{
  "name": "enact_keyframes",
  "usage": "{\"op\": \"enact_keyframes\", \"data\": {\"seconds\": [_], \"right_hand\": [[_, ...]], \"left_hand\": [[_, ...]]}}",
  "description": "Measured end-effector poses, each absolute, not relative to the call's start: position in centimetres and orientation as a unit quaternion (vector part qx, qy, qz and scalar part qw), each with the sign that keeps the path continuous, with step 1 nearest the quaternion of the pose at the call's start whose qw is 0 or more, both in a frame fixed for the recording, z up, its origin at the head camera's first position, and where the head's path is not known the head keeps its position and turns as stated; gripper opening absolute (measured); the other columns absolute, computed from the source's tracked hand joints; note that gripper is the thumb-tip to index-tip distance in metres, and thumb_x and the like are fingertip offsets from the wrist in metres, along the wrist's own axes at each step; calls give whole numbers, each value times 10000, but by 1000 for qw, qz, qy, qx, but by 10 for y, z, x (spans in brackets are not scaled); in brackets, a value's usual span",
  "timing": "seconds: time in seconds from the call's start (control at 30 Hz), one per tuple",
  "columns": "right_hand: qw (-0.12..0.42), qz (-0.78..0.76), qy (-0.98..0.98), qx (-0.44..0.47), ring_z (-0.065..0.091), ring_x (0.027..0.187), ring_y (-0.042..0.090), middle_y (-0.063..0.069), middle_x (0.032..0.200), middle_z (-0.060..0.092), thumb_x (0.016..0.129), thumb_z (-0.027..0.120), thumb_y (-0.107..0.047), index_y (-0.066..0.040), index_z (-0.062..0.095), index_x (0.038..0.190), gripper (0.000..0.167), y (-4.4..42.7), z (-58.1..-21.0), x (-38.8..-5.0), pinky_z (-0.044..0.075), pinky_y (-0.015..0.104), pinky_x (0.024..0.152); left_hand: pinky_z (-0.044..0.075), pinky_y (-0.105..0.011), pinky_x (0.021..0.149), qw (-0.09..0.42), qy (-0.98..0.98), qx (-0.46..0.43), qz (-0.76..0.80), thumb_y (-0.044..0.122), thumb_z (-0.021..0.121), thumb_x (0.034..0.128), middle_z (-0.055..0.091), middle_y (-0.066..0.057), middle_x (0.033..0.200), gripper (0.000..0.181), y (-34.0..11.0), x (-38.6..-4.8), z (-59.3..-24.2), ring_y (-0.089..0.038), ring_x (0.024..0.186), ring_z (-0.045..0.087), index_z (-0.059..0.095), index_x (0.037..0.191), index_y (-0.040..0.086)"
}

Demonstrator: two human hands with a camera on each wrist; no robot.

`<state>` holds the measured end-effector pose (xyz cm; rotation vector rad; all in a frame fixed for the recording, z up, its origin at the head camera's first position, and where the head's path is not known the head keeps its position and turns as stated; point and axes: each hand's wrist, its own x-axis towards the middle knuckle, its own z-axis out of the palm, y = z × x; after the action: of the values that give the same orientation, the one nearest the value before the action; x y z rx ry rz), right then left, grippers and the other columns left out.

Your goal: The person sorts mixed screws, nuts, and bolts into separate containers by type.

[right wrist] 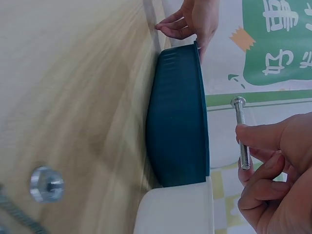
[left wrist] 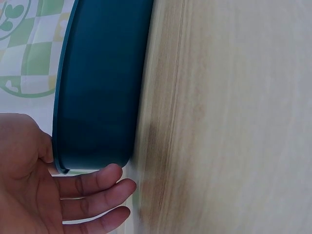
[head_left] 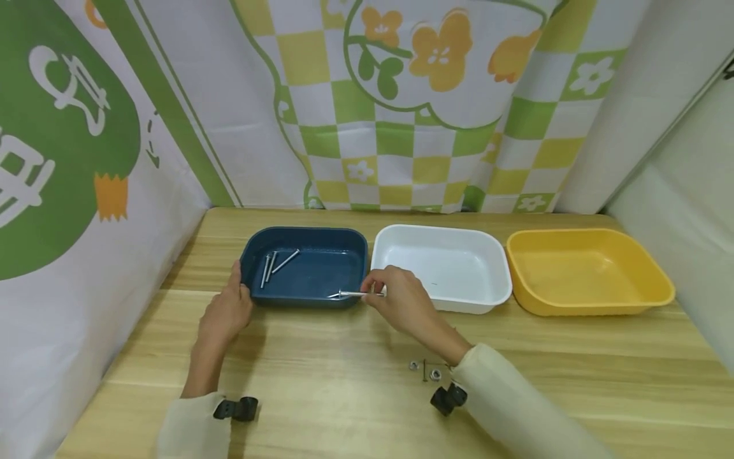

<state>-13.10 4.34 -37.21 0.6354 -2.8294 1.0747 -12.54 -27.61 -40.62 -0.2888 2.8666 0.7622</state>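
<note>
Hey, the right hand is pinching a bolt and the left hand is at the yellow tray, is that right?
Not quite, the tray is wrong: the head view shows the left hand at the dark blue tray. The rest stands: the right hand is pinching a bolt.

I face a pale brown, wood-grained tabletop (head_left: 327, 395) with rounded far corners. Behind it hangs green-and-yellow checked white cloth (head_left: 395, 137); white cloth printed with a rounded green patch (head_left: 74, 169) covers my left, plain off-white cloth (head_left: 682, 153) my right.
</note>
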Motion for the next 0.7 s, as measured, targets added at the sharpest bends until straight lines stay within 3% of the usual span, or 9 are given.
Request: {"op": "enact_keyframes", "data": {"seconds": [0.33, 0.7], "right_hand": [[0, 311, -929, 203, 526, 676, 153, -48, 732, 544, 843, 810, -169, -201, 728, 814, 93, 14, -367, -152, 411, 311, 537], [-26, 261, -940, 218, 578, 726, 149, -95, 734, 603, 858, 798, -199, -212, 734, 831, 71, -11, -375, -168, 458, 315, 570]], "left_hand": [[413, -698, 851, 87, 957, -99, 257, 267, 149, 1066, 377, -453, 1381, 600, -275, -126, -404, -639, 1157, 454, -52, 1602, 90], [405, -703, 857, 91, 957, -97, 258, 265, 139, 1065, 358, -442, 1405, 599, -274, -126, -405, -640, 1173, 439, -70, 1598, 87]]}}
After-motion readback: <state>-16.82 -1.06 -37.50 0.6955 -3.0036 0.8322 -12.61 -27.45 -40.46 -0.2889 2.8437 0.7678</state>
